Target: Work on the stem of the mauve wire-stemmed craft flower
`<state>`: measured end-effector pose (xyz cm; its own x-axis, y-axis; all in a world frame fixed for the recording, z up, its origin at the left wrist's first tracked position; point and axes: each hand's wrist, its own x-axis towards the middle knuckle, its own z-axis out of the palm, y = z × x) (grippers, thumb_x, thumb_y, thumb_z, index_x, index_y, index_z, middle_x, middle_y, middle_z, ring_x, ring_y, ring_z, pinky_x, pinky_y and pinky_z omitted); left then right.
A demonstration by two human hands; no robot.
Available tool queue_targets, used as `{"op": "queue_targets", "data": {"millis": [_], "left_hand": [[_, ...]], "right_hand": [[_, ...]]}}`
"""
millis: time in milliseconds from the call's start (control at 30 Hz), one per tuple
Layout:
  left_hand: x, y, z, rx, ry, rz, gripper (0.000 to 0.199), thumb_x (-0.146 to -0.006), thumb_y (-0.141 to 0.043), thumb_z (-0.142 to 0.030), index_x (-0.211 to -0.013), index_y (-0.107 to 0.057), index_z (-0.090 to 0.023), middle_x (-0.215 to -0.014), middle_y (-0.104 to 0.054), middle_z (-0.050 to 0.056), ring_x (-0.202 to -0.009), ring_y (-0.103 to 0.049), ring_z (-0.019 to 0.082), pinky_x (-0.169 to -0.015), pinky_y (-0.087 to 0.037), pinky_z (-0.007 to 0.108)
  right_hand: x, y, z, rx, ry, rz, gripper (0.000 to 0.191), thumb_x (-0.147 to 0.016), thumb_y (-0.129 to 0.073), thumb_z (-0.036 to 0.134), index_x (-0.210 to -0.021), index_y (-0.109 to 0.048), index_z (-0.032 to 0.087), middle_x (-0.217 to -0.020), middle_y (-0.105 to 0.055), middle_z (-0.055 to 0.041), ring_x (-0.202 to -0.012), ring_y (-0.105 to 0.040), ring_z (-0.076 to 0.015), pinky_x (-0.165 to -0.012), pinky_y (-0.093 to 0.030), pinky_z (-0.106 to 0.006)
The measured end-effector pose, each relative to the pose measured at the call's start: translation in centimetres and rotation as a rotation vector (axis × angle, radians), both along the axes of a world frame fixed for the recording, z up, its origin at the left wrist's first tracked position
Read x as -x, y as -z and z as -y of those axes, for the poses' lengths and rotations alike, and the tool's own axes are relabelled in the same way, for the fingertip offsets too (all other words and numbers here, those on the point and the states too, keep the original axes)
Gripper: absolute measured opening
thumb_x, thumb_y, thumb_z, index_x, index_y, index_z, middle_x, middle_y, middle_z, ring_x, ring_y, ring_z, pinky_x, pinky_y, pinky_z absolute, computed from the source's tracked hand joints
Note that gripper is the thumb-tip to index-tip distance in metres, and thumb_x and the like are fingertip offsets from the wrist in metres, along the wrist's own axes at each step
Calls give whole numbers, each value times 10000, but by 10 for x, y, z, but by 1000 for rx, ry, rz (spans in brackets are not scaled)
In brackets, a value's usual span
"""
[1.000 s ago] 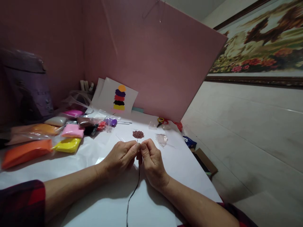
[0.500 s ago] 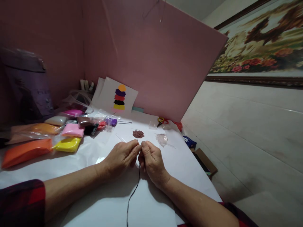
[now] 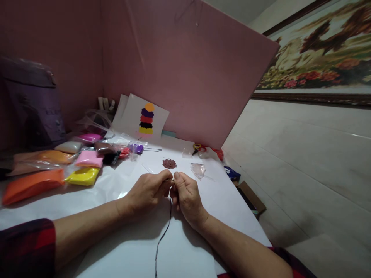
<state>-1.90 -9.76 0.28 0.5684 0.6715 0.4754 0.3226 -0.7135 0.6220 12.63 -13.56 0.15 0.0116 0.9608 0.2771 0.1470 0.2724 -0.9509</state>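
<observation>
My left hand (image 3: 152,188) is closed, its thumb and fingertips pinched against those of my right hand (image 3: 187,195), which is closed as well. Between the fingertips shows a tiny pale piece (image 3: 173,180), too small to name. Just beyond the hands, a brown cluster of short textured strands (image 3: 169,164) lies on the white paper (image 3: 139,251). A thin dark wavy line (image 3: 159,243) runs from under the hands toward the near edge; I cannot tell whether it is a cord or a mark on the paper.
Several bags of coloured clay, including a yellow one (image 3: 83,176) and an orange one (image 3: 33,186), lie at left. A card with stacked coloured shapes (image 3: 147,119) leans behind. Scissors (image 3: 198,148) and a clear plastic packet (image 3: 198,170) lie at right.
My fingertips have shifted slightly, with the left fingers curling closer, and the pale piece shows more clearly between them. Everything else stays in place.
</observation>
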Motion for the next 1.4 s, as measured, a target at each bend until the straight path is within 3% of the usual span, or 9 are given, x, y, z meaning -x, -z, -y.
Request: {"op": "queue_targets", "data": {"millis": [200, 600, 733, 1167, 1400], "left_hand": [[0, 3, -2, -91, -26, 15, 196, -924, -354, -249, -745, -428, -214, -595, -579, -33, -511, -529, 120, -541, -377, 237], [1, -6, 2, 127, -56, 33, 421, -984, -296, -459, -731, -513, -202, -601, -603, -6, -565, -550, 149, -604, -407, 271], [0, -6, 4, 133, -67, 23, 403, -981, -312, -429, -702, -499, -206, -588, -608, -10, -545, -541, 143, -594, -393, 268], [-2, -10, 5, 174, -65, 63, 281, -956, -381, -373, -771, -503, -201, -621, -625, -12, -581, -567, 146, -597, -397, 258], [-2, -10, 4, 197, -50, 50, 351, -964, -353, -426, -732, -491, -201, -609, -604, -4, -574, -547, 148, -601, -390, 268]], "right_hand": [[-1, 1, -1, 25, -9, -6, 499, -925, -438, 616, -647, -452, 202, -419, -449, 70, -292, -335, -53, -302, -261, -186], [3, 2, 4, -56, -3, -36, 407, -952, -460, 535, -712, -454, 207, -545, -516, 45, -413, -419, -76, -401, -317, -208], [2, 2, 2, -103, 8, -18, 391, -946, -481, 521, -718, -482, 203, -546, -520, 38, -466, -450, -94, -466, -361, -227], [-1, 5, -1, -77, -10, -10, 347, -946, -477, 520, -777, -482, 216, -579, -545, 32, -494, -469, -113, -467, -375, -231], [0, 3, 0, -86, -17, -15, 342, -951, -473, 506, -773, -471, 215, -577, -527, 37, -497, -466, -111, -474, -381, -230]]}}
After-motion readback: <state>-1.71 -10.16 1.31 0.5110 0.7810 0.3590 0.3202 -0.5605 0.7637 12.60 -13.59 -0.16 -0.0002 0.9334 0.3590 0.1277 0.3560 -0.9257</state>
